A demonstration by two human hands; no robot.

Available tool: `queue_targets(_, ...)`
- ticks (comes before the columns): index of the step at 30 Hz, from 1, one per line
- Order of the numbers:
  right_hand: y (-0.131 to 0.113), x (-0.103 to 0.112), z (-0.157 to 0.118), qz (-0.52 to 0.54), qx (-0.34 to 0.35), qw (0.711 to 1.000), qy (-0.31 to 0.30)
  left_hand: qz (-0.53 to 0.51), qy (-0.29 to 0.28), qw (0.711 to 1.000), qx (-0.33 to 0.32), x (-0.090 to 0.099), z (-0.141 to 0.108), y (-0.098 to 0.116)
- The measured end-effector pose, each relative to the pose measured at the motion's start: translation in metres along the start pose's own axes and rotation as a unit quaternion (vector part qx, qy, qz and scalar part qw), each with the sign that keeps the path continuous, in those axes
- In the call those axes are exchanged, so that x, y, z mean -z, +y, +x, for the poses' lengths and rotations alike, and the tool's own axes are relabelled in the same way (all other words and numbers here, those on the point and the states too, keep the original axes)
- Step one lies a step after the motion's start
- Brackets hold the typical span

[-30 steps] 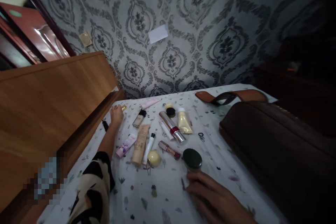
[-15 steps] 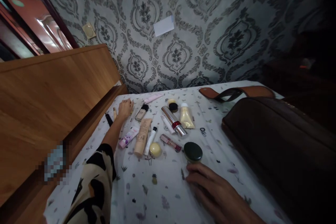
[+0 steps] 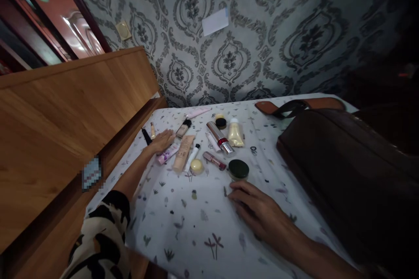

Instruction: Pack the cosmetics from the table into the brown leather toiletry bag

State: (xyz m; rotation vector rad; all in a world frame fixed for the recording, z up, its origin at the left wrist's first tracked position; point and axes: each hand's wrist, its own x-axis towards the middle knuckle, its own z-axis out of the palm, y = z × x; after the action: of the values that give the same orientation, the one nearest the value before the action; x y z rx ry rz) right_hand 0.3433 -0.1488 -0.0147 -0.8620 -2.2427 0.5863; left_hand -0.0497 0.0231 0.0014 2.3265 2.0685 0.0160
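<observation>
My left hand [image 3: 163, 140] lies palm down with its fingers stretched out, holding nothing visible. Just below it is a pink-purple tube [image 3: 168, 154], whose upper end it borders. To its left are a slim beige tube [image 3: 152, 130] and a black pencil-like item [image 3: 146, 136]; a foundation bottle [image 3: 183, 128] lies off its fingertips. My right hand [image 3: 258, 209] rests on the cloth, fingers apart and slightly bent, close to a dark-lidded round jar [image 3: 238, 169]. Between the hands lie a beige squeeze tube [image 3: 183, 153], a white black-capped tube [image 3: 192, 158], a round yellow item [image 3: 197, 166] and a lip gloss [image 3: 214, 161].
Farther back are a silver cylinder [image 3: 220, 136], a cream tube [image 3: 235, 134], a small black-lidded pot [image 3: 221, 122] and a pink tube [image 3: 198, 113]. A large dark bag [image 3: 340, 174] with a brown strap [image 3: 322, 104] takes up the right. Wooden board [image 3: 81, 109] borders the left.
My left hand has moved nearer and rightward, from beside the slim beige tube to the top of the pink-purple tube. My right hand stays by the jar. The view has shifted.
</observation>
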Motion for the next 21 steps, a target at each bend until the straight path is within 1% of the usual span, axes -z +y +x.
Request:
queue_targets(2,0.001,-0.001,0.0,-0.002,0.004,1.0,-0.008,-0.008,-0.002,1.0,-0.008,0.004,-0.013,0.001)
queue_targets(5,0.003,-0.002,0.0,-0.003,0.01,1.0,-0.004,-0.021,0.004,1.0,-0.006,0.011,-0.034,0.003)
queue_targets(9,0.004,-0.004,-0.001,-0.012,0.025,1.0,0.0,-0.031,0.029,0.998,0.04,0.022,-0.065,0.001)
queue_targets(12,0.004,-0.004,-0.001,-0.014,0.035,0.999,0.004,-0.029,0.063,0.994,0.079,0.025,-0.084,0.0)
queue_targets(14,0.005,-0.005,0.0,-0.016,0.038,0.999,0.003,-0.021,0.087,0.992,0.09,0.022,-0.094,0.002)
queue_targets(17,0.006,-0.005,0.0,-0.019,0.037,0.999,0.001,-0.012,0.11,0.99,0.089,0.01,-0.108,0.006)
queue_targets(21,0.007,-0.006,0.0,-0.023,0.038,0.999,0.0,-0.017,0.105,0.99,0.09,-0.006,-0.134,0.01)
